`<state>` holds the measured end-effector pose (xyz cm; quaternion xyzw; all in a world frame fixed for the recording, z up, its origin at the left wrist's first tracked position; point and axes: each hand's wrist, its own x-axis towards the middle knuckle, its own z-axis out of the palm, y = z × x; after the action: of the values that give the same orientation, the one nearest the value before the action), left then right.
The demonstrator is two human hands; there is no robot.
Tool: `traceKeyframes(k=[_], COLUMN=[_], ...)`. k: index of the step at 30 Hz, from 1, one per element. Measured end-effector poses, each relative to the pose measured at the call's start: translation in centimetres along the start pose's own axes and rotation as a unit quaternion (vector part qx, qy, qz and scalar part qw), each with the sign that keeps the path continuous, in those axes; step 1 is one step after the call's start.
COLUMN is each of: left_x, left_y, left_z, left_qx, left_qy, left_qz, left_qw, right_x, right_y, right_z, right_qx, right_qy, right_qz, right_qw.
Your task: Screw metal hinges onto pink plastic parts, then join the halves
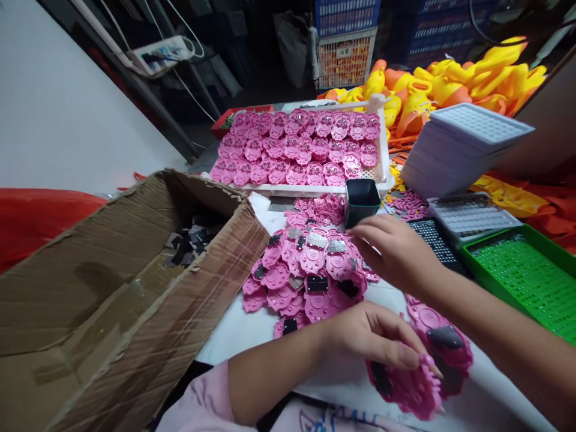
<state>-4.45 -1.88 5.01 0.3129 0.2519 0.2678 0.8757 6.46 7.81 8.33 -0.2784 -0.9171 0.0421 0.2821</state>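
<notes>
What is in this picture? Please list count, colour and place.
Held part: 1, pink, lower right
Loose parts: many, pink, centre, lower right
Filled tray: 1, white, centre rear
Cup: 1, black, before tray
Small pieces: many, pink, beside cup
Cardboard box: 1, brown, left
Green tray: 1, green, right
Black tray: 1, black, right
Stacked trays: several, white, right
Duck toys: many, yellow, orange, rear right
Crates: several, blue, white, rear
Power strip: 1, white, upper left
Left hand: 1, holding part
Right hand: 1, near cup

Near right, the left hand [375, 337] pinches a scalloped pink plastic piece [416, 393]; farther off, the right hand [396, 245] is just beside a square black plastic cup [362, 207]. An open brown cardboard box [180, 306] stands left.
</notes>
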Motion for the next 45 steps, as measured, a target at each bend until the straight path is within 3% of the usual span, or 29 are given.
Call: traceKeyframes(k=[3,6,10,16,21,25,28,33,35,37,39,45], left_x=[0.0,0.0,0.2,0.5,0.6,0.8,1.0,0.8,0.7,0.7,0.9,1.5], left_y=[-0.1,-0.2,-0.5,-1.0,-1.0,-1.1,-1.1,-0.8,-0.6,-0.3,-0.1,0.1], left_z=[-0.1,-0.2,-0.5,-1.0,-1.1,-1.1,-1.3,-1.4,-1.2,-1.1,-1.0,-1.0], left_qx=[-0.009,-0.004,-0.003,-0.022,-0.038,-0.032,-0.049,-0.104,-0.123,-0.141,-0.158,-0.198], left_qy=[-0.034,-0.046,-0.039,-0.032,-0.02,0.002,0.032,0.027,0.042,0.086,0.125,0.154], left_qz=[-0.005,-0.015,-0.007,0.016,0.019,0.03,0.066,0.113,0.121,0.147,0.173,0.181], left_qw=[0.999,0.999,0.999,0.999,0.999,0.999,0.996,0.988,0.984,0.975,0.964,0.951], right_x=[5.5,9.9,13.1,14.2,14.0,14.0,13.9,10.7,7.8,4.3,0.7,-7.8], right_y=[0.6,0.6,0.7,2.2,3.1,2.7,1.7,0.4,0.3,0.4,0.6,1.2], right_z=[1.0,3.1,6.3,9.2,10.2,9.3,6.9,0.9,-1.2,-2.8,-3.7,-3.5], right_qx=[-0.133,-0.159,-0.189,-0.233,-0.23,-0.201,-0.152,-0.043,0.117,0.274,0.373,0.493], right_qy=[-0.192,-0.264,-0.315,-0.341,-0.329,-0.29,-0.237,-0.126,-0.04,0.012,0.024,0.087], right_qz=[0.029,0.045,0.099,0.165,0.163,0.148,0.123,0.116,0.135,0.164,0.214,0.293], right_qw=[0.972,0.95,0.925,0.896,0.901,0.924,0.952,0.984,0.983,0.948,0.903,0.814])
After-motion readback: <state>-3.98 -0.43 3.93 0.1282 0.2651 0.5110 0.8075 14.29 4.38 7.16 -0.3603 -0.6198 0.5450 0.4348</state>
